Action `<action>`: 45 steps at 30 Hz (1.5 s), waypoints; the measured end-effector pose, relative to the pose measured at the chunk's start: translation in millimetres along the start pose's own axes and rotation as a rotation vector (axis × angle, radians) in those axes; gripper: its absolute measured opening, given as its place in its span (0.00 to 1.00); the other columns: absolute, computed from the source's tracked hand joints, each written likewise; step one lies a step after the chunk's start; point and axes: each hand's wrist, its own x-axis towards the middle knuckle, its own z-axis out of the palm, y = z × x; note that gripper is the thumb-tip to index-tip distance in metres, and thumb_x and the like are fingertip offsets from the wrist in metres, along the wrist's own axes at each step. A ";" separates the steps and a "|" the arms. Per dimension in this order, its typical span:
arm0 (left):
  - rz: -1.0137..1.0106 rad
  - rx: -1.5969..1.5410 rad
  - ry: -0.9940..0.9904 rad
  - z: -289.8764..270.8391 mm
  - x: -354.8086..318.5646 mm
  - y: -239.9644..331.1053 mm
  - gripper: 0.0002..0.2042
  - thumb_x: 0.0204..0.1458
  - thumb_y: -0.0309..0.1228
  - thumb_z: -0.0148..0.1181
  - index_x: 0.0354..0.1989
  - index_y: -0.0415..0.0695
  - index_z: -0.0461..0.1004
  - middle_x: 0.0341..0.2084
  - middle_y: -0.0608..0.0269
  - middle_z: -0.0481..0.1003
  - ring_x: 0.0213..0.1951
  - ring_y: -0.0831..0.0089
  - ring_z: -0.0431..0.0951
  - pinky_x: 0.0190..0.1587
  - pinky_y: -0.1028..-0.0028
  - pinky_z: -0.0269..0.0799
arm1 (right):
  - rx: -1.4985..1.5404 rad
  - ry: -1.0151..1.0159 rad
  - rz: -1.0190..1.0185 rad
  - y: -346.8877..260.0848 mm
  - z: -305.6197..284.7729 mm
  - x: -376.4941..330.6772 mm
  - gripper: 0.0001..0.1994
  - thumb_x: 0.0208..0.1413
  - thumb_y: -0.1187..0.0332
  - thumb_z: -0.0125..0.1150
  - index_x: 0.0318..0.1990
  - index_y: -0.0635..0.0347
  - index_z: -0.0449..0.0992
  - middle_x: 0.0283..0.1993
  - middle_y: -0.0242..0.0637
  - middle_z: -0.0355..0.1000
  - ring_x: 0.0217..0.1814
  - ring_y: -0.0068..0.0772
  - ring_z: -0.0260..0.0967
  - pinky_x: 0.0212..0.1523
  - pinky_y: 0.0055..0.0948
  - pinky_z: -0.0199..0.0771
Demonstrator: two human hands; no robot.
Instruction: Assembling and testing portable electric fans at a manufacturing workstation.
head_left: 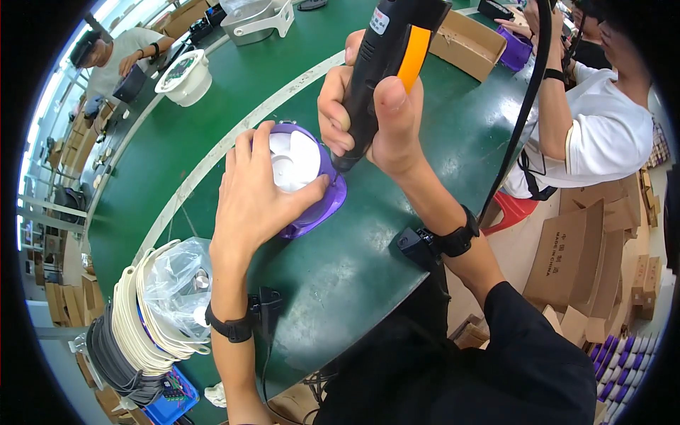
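Observation:
My left hand (251, 191) rests over a round purple housing (322, 205) with a white inner part (294, 161), holding it down on the green table (340, 276). My right hand (372, 113) grips a black and orange electric screwdriver (393, 49) held upright, its tip down at the housing's right rim. A black cable (528, 92) runs from the tool's top down to the right. Both wrists wear black bands.
A stack of white and grey rings with a plastic bag (159, 304) sits at the lower left. A white round unit (185, 76) and a grey one (256, 20) stand farther up the table. An open carton (467, 44) lies upper right. Two other people sit nearby.

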 end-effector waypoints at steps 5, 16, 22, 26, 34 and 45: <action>-0.001 0.008 0.003 -1.2 0.0 0.9 0.47 0.38 0.50 0.75 0.65 0.33 0.64 0.57 0.43 0.68 0.58 0.46 0.71 0.59 0.54 0.70 | 0.002 0.002 -0.006 1.3 3.3 0.1 0.35 0.59 0.36 0.61 0.54 0.58 0.57 0.23 0.39 0.66 0.16 0.25 0.64 0.17 0.25 0.67; 0.159 -0.004 -0.174 -9.8 4.7 -15.8 0.53 0.32 0.43 0.78 0.68 0.31 0.58 0.65 0.36 0.60 0.65 0.39 0.62 0.67 0.54 0.63 | 0.097 0.003 0.098 8.5 18.2 4.8 0.29 0.51 0.52 0.78 0.52 0.61 0.70 0.35 0.23 0.64 0.36 0.14 0.60 0.35 0.18 0.62; 0.141 -0.018 -0.177 -10.2 5.1 -9.4 0.53 0.31 0.41 0.78 0.68 0.31 0.58 0.65 0.37 0.60 0.65 0.41 0.62 0.66 0.54 0.65 | -0.071 -0.113 -0.039 18.5 13.8 12.6 0.30 0.60 0.45 0.67 0.50 0.64 0.63 0.26 0.33 0.66 0.22 0.18 0.61 0.21 0.20 0.62; 0.147 0.010 -0.189 -9.4 4.8 -13.8 0.53 0.31 0.41 0.78 0.69 0.33 0.58 0.65 0.37 0.60 0.66 0.42 0.62 0.66 0.54 0.65 | -0.076 -0.156 -0.035 16.3 13.4 8.9 0.32 0.60 0.42 0.64 0.51 0.64 0.62 0.26 0.33 0.66 0.22 0.19 0.62 0.21 0.20 0.62; 0.102 0.024 -0.188 -13.2 3.3 -8.2 0.51 0.33 0.44 0.78 0.70 0.43 0.60 0.64 0.33 0.60 0.65 0.37 0.62 0.64 0.52 0.66 | 0.035 -0.070 0.024 10.2 11.8 6.0 0.28 0.59 0.54 0.70 0.55 0.66 0.67 0.35 0.25 0.63 0.34 0.15 0.57 0.33 0.19 0.59; 0.172 0.153 -0.088 -10.9 -4.1 0.1 0.48 0.37 0.54 0.76 0.72 0.62 0.61 0.62 0.34 0.61 0.66 0.34 0.60 0.64 0.37 0.58 | 0.272 -0.069 0.057 4.4 -3.5 -1.6 0.35 0.55 0.42 0.69 0.53 0.59 0.59 0.26 0.35 0.66 0.20 0.21 0.62 0.20 0.21 0.67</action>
